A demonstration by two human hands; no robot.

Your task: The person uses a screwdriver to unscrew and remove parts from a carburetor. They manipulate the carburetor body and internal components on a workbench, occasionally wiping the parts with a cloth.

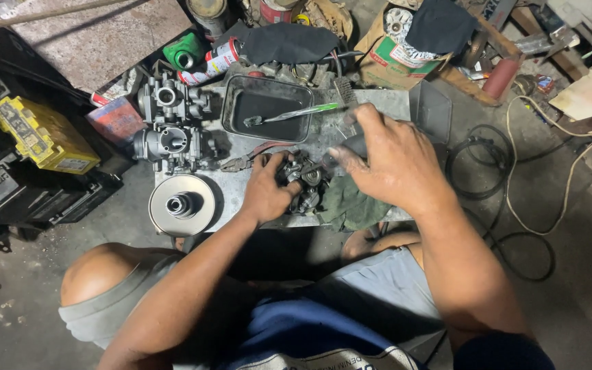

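Grimy concrete floor surrounds a low grey work slab (378, 103) cluttered with engine parts, and the person sits against its near edge, knees splayed either side. Near the middle of that near edge lies a small dark carburetor body (304, 183). The left hand (265, 192) is closed around its left side, fingers curled over the top, pinning it to the slab. The right hand (386, 159) sits just to the right of it and slightly farther from the person, fingers wrapped round a dark tool handle (352, 145); what its tip does is hidden under the palm. So the part lies to the left of the right hand and touches the left one, which is the nearer. Its long axis cannot be told, since the hands cover most of it.

A green rag (351, 205) lies crumpled under the right wrist at the near edge. Toward the far edge stands a dark metal tray (238, 103) with a green-handled brush (296, 113) lying across it. At the left edge sit two larger carburetors (169, 127), and a round pulley disc (181, 204) overhangs the near left corner. Spray cans (215, 60), a yellow battery (42, 136) and loose cables (515, 185) litter the floor around the slab.
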